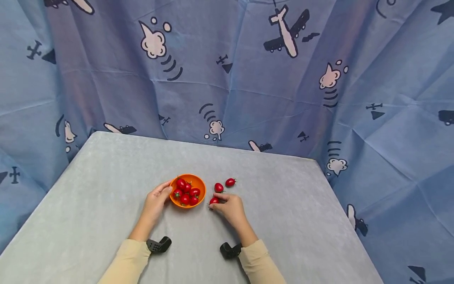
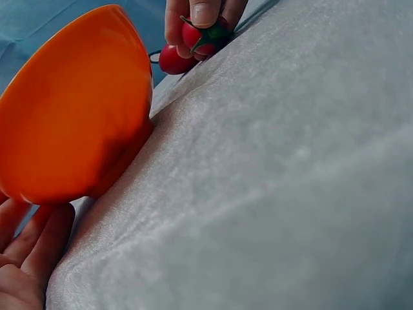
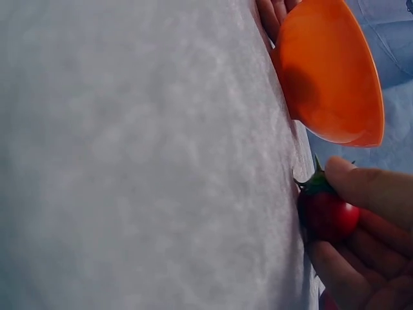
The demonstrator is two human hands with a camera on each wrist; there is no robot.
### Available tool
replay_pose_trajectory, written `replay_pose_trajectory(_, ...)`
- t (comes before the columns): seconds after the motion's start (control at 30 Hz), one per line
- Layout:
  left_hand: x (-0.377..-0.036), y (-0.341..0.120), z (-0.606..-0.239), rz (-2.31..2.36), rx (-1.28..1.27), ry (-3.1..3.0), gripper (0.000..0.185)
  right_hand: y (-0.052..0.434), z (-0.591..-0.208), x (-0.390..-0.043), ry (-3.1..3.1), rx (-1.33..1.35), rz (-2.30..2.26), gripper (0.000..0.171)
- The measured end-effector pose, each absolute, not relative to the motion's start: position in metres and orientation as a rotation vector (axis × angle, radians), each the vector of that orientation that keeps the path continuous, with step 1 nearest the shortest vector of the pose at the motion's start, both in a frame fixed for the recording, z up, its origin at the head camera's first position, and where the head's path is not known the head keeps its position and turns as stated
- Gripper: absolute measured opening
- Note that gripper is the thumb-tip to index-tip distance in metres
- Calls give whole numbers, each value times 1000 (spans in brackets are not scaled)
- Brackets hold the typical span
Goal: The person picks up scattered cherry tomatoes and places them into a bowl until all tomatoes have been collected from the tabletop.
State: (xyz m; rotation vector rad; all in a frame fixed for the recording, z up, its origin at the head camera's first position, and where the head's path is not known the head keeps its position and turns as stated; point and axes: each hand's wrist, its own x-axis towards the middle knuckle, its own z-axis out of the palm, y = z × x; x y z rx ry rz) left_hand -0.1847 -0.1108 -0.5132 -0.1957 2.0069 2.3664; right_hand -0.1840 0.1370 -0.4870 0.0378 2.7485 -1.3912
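Nearest the camera, two cream sleeves reach forward over a grey bench, each wrist carrying a small black camera mount. Just beyond them the right hand pinches a cherry tomato between thumb and curled fingertips, the fruit low against the cloth and just right of an orange bowl. The left hand rests against the bowl's left side, thumb at the rim and fingers lying fairly straight beside its base.

A tomato like this is probably light, smooth-skinned and a little slippery, firm yet easy to bruise or burst under a hard squeeze. A gentle pinch across its round middle, as the right wrist view shows, looks safer than pulling at the green stem cap. The bowl looks like stiff, light plastic that could slide, so a steadying touch suits it.

Inside the bowl lies a heap of red tomatoes. Past the right hand, two loose tomatoes sit on the cloth, near each other but apart.

The bench cover looks soft and faintly mottled, likely enough to slow rolling. Behind it hangs a creased blue curtain printed with aeroplanes and clouds.
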Motion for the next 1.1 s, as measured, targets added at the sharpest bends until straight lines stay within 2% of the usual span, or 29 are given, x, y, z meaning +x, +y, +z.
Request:
replay_pose_trajectory(0.47, -184, -110, -513, 2371, -211, 2020, 42, 142, -485, -183, 2610, 148, -1484, 37)
replay_pose_trajectory(1.1, -185, -109, -514, 2322, -233, 2041, 45, 155, -472, -181, 2624, 84, -1565, 37)
